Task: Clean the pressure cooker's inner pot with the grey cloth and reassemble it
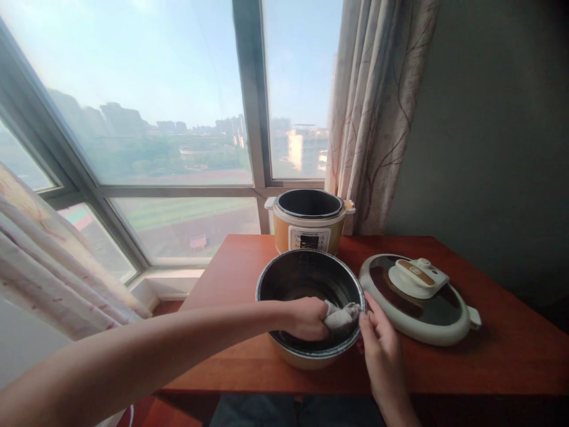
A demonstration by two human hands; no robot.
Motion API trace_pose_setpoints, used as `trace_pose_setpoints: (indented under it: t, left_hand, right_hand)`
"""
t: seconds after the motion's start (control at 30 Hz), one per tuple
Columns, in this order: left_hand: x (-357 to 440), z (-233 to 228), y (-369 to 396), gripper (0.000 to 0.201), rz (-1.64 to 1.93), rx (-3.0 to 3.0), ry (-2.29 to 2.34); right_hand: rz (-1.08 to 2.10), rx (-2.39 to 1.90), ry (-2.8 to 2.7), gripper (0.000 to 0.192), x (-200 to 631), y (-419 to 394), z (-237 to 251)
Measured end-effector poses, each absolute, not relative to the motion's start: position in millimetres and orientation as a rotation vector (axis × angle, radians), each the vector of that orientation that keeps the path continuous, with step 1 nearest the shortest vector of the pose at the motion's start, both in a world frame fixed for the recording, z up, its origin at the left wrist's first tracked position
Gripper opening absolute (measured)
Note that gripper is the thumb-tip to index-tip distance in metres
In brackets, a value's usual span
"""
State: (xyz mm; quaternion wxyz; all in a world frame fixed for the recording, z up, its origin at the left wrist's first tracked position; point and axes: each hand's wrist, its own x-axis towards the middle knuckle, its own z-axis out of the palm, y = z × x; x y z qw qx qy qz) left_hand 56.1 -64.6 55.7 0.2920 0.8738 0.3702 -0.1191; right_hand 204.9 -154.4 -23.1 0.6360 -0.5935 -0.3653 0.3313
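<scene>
Bright window (pixel 173 95), patterned curtains (pixel 377 112) either side; dim wall (pixel 480 136), perhaps grey-green; reddish wooden table (pixel 511 356).

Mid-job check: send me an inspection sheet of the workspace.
Surface: reddish-brown table.
Job's things: dark-lined pot; whitish cloth inside it.
Clutter: lid, handle up, right of the pot; cooker base behind the pot.
Hands: left hand grips the cloth; right hand holds the pot's edge.
Cables: thin white line at lower left, possibly a cord.
Surroundings: window ahead, curtains, wall on the right.

A patterned curtain (pixel 382 118) hangs beside the window (pixel 253 89).
</scene>
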Motion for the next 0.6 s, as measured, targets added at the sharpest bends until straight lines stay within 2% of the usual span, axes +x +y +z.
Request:
trace_pose_setpoints:
  t: [0.23,0.3,0.5,0.6]
  left_hand:
    - [88,34,-59,0.027,0.435,1.563,1.185]
    - [97,33,-58,0.028,0.528,1.500,1.205]
    - [107,40,-58,0.044,0.290,1.905,1.275]
    - [102,47,-61,0.051,0.075,2.241,1.155]
  right_hand:
    - [0.814,-1.293,-0.812,0.073,207,-149,-28]
    - [0.853,-1.279,-0.791,0.074,205,-151,-24]
    - [0.878,-1.172,-0.712,0.068,200,-147,-25]
    - [0.871,-1.135,-0.692,0.066,204,-140,-29]
